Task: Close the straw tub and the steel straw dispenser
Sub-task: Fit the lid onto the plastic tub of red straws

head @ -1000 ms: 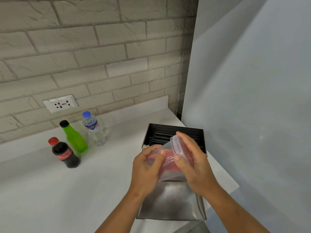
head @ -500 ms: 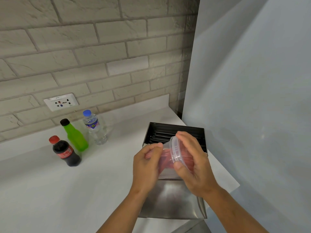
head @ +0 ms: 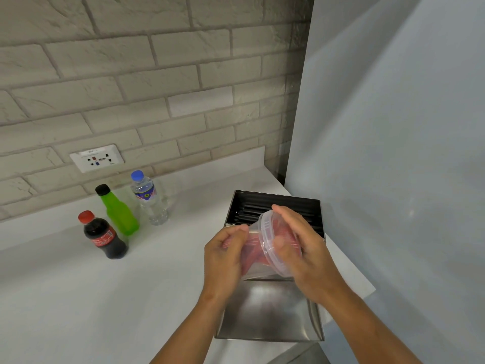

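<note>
A clear plastic straw tub (head: 253, 254) with red straws inside lies tilted on its side in the air above the dispenser. My left hand (head: 223, 254) grips its body and base. My right hand (head: 301, 248) presses the clear round lid (head: 266, 241) against the tub's mouth. Below and behind both hands stands the steel straw dispenser (head: 267, 311) on the white counter, its box open with black straws (head: 252, 208) showing and its shiny lid flap folded out towards me.
Three bottles stand to the left by the brick wall: a cola bottle (head: 105, 236), a green bottle (head: 118, 212) and a water bottle (head: 149, 198). A wall socket (head: 97, 157) sits above them. A grey panel (head: 393, 153) rises close on the right. The counter edge (head: 367, 291) runs beside the dispenser.
The tub has been turned further onto its side, and my right hand has shifted over the lid. The view has crept slightly nearer.
</note>
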Demonstrator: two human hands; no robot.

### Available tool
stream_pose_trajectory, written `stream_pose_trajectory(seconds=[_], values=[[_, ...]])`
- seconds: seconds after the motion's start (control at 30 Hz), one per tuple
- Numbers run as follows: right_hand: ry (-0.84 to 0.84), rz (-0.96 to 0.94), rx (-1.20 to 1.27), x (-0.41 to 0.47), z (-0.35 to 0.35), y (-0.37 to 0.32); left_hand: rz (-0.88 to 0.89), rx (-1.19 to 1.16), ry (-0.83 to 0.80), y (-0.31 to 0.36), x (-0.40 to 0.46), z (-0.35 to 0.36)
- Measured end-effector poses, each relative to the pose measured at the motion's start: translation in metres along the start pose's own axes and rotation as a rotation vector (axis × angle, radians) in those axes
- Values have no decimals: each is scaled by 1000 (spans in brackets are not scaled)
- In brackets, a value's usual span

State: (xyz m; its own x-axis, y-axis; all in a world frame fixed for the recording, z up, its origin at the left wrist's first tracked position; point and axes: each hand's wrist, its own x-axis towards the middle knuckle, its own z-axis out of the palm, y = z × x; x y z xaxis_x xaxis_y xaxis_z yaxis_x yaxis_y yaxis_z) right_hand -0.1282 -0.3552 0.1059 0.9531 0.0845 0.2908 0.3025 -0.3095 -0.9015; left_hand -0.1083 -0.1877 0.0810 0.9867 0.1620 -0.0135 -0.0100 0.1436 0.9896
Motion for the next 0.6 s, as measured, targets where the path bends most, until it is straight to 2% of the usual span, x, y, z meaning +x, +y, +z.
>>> stream_pose_trajectory(seconds=[0.2, 0.3, 0.43, 0.6], values=[[4, 348, 185, -1, -6, 6, -120, -134, -49, 3, -4, -6], [58, 458, 230, -2, 1, 8, -37, 31, -20, 0, -5, -8], [116, 468, 194, 1, 2, 11, 69, 218, 105, -1, -4, -18], [117, 454, 154, 3, 14, 11, 171, 271, -8, 11, -17, -29]])
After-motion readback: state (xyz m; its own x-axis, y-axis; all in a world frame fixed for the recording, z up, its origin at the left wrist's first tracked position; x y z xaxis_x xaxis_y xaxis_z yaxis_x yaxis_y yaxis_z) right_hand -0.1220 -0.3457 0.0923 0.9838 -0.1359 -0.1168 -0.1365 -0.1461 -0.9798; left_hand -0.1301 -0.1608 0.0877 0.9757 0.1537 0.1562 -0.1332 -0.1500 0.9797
